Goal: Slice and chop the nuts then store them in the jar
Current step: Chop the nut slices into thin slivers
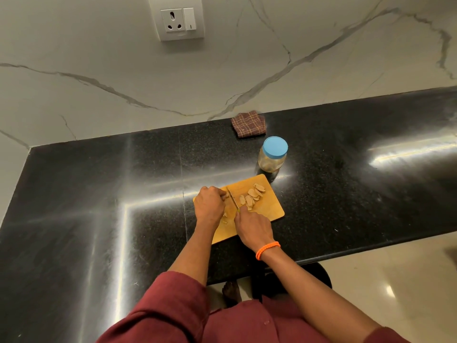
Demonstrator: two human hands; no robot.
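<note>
A wooden cutting board (267, 214) lies on a black polished countertop (99, 194), near its front edge. The left hand (209, 205) rests on the board's left part with its fingers curled down over a nut piece (225, 195), holding it in place. The right hand (252, 226) grips the handle of a knife (233, 198); the handle is hidden inside the fist, and the thin blade points away from the person, its edge just right of the left fingertips. An orange bracelet (267, 250) circles the right wrist.

Sliced nuts (252, 196) lie in a loose group on the board's far right part. A few small pieces (224, 218) lie between the hands.

A clear jar (272, 158) with a blue lid (275, 147) fitted stands upright just beyond the board's far corner. A brown checked cloth (248, 127) lies folded against the marble wall. A wall socket (176, 18) carries no legible marking. No writing can be read on the jar.
</note>
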